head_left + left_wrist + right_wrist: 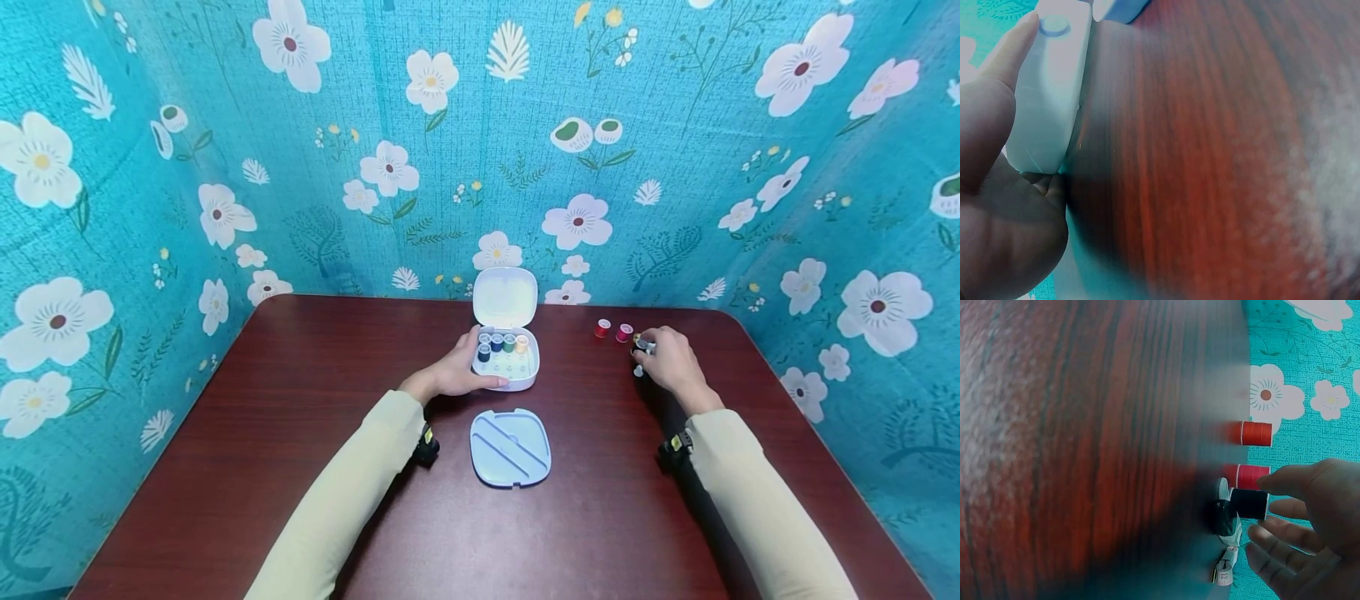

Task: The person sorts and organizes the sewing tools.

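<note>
Head view took in a turquoise cloth printed with white flowers (300,183), hanging behind a white rounded-square plastic box (525,383), and a dark reddish-brown wood-grain table (600,492) beneath it. Two arms in cream sleeves (341,492) reached in from the near side of the box. Its lid (506,297) stood raised at its back. On the near side of the box lay a pale blue plastic tray (528,433) with diagonal ridges.

The left hand (456,368) was clamped on the box, at its left side, the thumb along the front. The right hand (673,360) was well to the right of the box, thumb and fingers about a black thread spool (1249,504) — whether they pinched it, I could not tell.

Inside the box stood a green spool (509,343), a peach spool (522,343) and three dark spools (483,353). Between the box and the right hand stood an orange-red spool (602,330) and a crimson spool (624,334). Smallest — also right of the box, beside the black spool — were a glossy black piece (1222,517) and a white strip printed with numbers (1225,576).
</note>
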